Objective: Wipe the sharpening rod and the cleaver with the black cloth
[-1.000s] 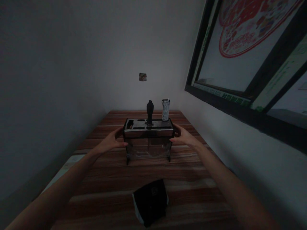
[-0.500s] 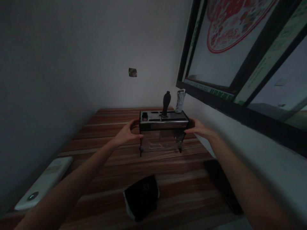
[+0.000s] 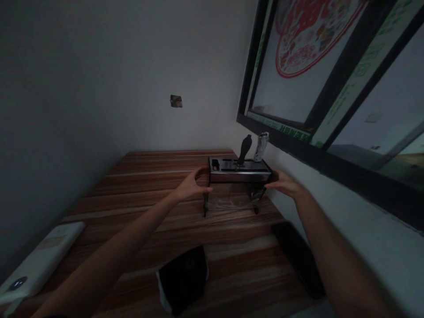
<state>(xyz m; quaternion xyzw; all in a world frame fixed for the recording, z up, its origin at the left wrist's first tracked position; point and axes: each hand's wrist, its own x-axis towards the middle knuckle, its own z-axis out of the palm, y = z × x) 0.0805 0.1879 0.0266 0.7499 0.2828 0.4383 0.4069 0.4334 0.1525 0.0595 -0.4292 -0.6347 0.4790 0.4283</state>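
A knife holder (image 3: 240,176) with a shiny slotted top and a see-through front stands near the far right of the table. My left hand (image 3: 194,184) grips its left end, the thumb in front and the fingers round the side. At the opposite end, my right hand (image 3: 285,183) grips in the same way, its fingers partly hidden behind the holder. A dark handle (image 3: 245,149) rises from one slot. Beside it stands a whitish, wrapped-looking handle (image 3: 261,146), whose kind I cannot make out.
On the wood-grain table (image 3: 159,165) lie a black cloth-like item (image 3: 183,280) near the front, a flat black object (image 3: 298,258) by the right wall and a white device with a round display (image 3: 43,260) at left. A dark-framed window (image 3: 298,128) fills the right side.
The knife holder has moved to the right, closer to the right wall, with both hands still on its ends. The view has shifted slightly.
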